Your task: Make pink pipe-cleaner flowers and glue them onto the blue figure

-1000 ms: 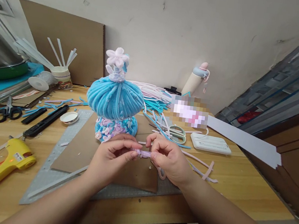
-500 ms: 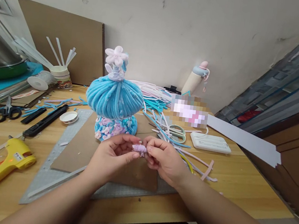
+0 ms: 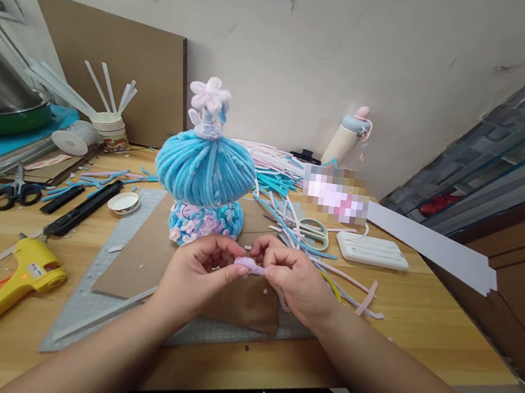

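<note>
Both hands pinch a small lilac pipe cleaner between them: the left hand grips one end, the right hand the other. They meet above the cardboard sheet on the table, just before the blue doll.

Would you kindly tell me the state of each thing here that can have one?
left hand: pinched shut on one end of the lilac pipe cleaner.
right hand: pinched shut on its other end.
lilac pipe cleaner: held between both hands.
blue dress figure: upright on the cardboard.
glue gun: lying on its side.
black scissors: shut, lying flat.
paper cup: upright, holding white strips.
</note>
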`<state>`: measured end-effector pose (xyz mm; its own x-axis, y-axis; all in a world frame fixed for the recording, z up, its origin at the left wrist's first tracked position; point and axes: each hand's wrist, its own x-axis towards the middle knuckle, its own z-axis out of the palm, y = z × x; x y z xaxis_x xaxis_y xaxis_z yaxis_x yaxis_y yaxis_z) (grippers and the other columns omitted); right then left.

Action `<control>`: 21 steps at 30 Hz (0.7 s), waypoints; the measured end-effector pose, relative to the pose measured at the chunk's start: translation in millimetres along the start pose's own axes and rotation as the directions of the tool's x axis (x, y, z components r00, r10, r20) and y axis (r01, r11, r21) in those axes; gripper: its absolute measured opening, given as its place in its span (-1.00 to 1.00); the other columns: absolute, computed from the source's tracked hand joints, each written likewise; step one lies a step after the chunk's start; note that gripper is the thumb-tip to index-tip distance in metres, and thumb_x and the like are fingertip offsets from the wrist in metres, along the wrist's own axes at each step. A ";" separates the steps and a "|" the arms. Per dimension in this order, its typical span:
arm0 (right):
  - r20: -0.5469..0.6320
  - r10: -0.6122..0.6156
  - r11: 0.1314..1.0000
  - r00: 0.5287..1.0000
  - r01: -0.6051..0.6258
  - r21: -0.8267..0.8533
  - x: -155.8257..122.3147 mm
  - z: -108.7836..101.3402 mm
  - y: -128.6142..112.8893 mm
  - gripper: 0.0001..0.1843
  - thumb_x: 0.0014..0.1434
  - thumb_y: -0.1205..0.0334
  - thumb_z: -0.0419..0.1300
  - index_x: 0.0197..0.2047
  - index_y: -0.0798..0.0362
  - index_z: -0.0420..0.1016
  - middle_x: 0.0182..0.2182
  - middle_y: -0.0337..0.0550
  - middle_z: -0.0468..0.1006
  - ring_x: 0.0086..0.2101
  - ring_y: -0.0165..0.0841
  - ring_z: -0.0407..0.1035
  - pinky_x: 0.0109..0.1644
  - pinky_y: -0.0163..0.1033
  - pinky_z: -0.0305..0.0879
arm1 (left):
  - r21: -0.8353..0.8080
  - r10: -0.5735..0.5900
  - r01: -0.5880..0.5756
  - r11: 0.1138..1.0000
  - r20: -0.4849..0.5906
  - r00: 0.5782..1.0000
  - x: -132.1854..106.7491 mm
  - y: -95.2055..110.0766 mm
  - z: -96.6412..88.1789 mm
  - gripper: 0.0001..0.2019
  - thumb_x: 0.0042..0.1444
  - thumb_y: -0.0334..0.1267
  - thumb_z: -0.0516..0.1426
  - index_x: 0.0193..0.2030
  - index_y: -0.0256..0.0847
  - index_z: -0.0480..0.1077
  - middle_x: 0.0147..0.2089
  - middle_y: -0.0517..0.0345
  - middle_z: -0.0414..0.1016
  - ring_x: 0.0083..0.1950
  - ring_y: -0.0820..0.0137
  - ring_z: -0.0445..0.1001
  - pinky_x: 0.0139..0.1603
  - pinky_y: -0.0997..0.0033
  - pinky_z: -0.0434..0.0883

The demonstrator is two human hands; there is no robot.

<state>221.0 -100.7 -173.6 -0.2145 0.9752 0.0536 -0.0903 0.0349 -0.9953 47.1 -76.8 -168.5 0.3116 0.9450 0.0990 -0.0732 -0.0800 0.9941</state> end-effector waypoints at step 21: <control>-0.034 -0.034 0.999 0.999 0.035 0.033 1.4 0.0 2.8 -0.77 0.14 0.09 0.16 -0.44 0.05 0.38 -0.25 -0.18 0.34 -0.28 -0.38 0.24 -0.17 -0.25 0.16 | 0.384 0.230 -0.217 0.897 0.013 0.973 -0.7 3.1 -2.9 -0.96 -0.04 -0.32 0.26 -0.39 -0.20 0.54 -0.37 0.08 0.61 -0.35 0.35 0.53 -0.33 0.41 0.46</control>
<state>220.4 -99.3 -176.3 -0.1783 0.9804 0.0842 -0.1297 0.0614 -0.9896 43.9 -76.8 -165.6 0.2983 0.8973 0.3255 0.2308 -0.3987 0.8876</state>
